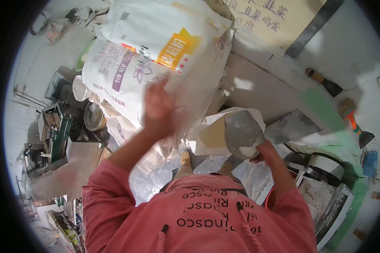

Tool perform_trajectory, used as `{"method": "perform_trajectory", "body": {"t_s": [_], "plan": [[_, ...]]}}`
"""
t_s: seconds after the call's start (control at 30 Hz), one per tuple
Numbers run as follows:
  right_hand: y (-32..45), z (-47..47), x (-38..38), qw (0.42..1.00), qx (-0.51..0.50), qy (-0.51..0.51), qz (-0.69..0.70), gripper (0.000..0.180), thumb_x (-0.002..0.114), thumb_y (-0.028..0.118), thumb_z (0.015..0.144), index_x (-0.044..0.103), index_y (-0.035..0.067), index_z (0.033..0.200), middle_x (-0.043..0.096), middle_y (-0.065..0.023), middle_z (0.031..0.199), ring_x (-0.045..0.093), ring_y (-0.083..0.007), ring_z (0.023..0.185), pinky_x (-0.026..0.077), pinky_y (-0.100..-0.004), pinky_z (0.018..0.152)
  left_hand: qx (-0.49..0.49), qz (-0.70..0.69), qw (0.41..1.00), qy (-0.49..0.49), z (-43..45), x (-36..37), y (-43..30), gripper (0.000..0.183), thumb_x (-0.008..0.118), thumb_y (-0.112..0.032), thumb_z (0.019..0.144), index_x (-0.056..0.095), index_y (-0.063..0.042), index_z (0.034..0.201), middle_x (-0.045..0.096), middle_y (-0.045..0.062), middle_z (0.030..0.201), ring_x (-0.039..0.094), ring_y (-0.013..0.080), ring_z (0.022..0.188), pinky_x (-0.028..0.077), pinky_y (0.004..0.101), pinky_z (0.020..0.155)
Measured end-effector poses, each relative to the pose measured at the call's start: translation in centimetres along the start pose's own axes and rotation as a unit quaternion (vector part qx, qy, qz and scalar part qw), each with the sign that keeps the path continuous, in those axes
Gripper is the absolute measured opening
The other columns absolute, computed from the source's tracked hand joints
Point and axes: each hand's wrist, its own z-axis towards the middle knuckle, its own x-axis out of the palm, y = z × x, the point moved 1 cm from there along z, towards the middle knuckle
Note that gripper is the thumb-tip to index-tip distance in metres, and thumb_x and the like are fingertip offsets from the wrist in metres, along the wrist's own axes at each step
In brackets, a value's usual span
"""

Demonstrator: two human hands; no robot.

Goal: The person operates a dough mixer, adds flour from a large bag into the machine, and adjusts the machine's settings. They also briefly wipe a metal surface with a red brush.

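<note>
A large white woven sack (193, 82) with printed writing stands before me; further sacks are stacked with it. Over its front is my left hand (160, 102), blurred by motion, and whether it touches the sack I cannot tell. My right hand (266, 153) grips the lower right edge of a grey oval-faced scoop or vessel (243, 132), its surface marked with white residue. Directly behind and left of that vessel is a white-and-cream open bag or container (210, 132); its contents are not clear.
To the left stand a green machine (61, 137) and a round tub (95, 117). A dark flat sheet (293, 126) lies on the right-hand counter, near a scraper (324, 82) and an orange-and-green-handled scraper (361, 132). A handwritten sheet (262, 19) is at the top.
</note>
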Motion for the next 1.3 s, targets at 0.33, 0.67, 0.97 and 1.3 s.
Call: {"method": "perform_trajectory", "body": {"t_s": [0.33, 0.67, 0.97, 1.3], "plan": [[-1.1, 28.3, 3.3, 0.846, 0.075, 0.058, -0.524, 0.025, 0.051, 0.017, 0.090, 0.070, 0.001, 0.095, 0.071, -0.0134, 0.080, 0.071, -0.0282, 0.071, 0.056, -0.0433, 0.064, -0.048, 0.101, 0.993, 0.035, 1.2, 1.7, 5.2, 0.073, 0.063, -0.013, 0.065, 0.052, -0.005, 0.137, 0.046, 0.019, 0.146, 0.043, 0.0402, 0.133, 0.031, 0.0497, 0.111], [-12.7, 43.6, 5.1, 0.810, -0.030, -0.093, -0.578, 0.024, 0.054, 0.020, 0.090, 0.072, 0.005, 0.094, 0.072, -0.0080, 0.084, 0.070, -0.0262, 0.079, 0.055, -0.0400, 0.070, -0.028, 0.099, 0.990, 0.097, -0.2, 0.9, 7.0, 0.076, 0.032, -0.053, 0.096, 0.039, 0.008, 0.141, 0.038, 0.031, 0.146, 0.037, 0.0451, 0.136, 0.025, 0.0523, 0.114], [-17.2, 46.9, 3.9, 0.818, 0.024, -0.045, -0.574, 0.022, 0.054, 0.018, 0.089, 0.070, 0.003, 0.091, 0.071, -0.0100, 0.080, 0.068, -0.0252, 0.073, 0.053, -0.0391, 0.064, -0.091, 0.097, 0.984, 0.116, -5.0, -3.3, 7.2, 0.076, 0.027, -0.050, 0.097, 0.030, 0.009, 0.145, 0.030, 0.028, 0.152, 0.033, 0.0395, 0.140, 0.029, 0.0504, 0.113], [-19.5, 47.0, 5.0, 0.830, 0.038, -0.019, -0.556, 0.020, 0.054, 0.016, 0.087, 0.068, 0.001, 0.088, 0.069, -0.0121, 0.076, 0.067, -0.0240, 0.065, 0.051, -0.0381, 0.057, -0.078, 0.119, 0.976, 0.162, -4.8, -3.3, 7.2, 0.075, 0.026, -0.049, 0.096, 0.030, 0.009, 0.145, 0.031, 0.028, 0.151, 0.035, 0.0399, 0.139, 0.031, 0.0498, 0.112]]}}
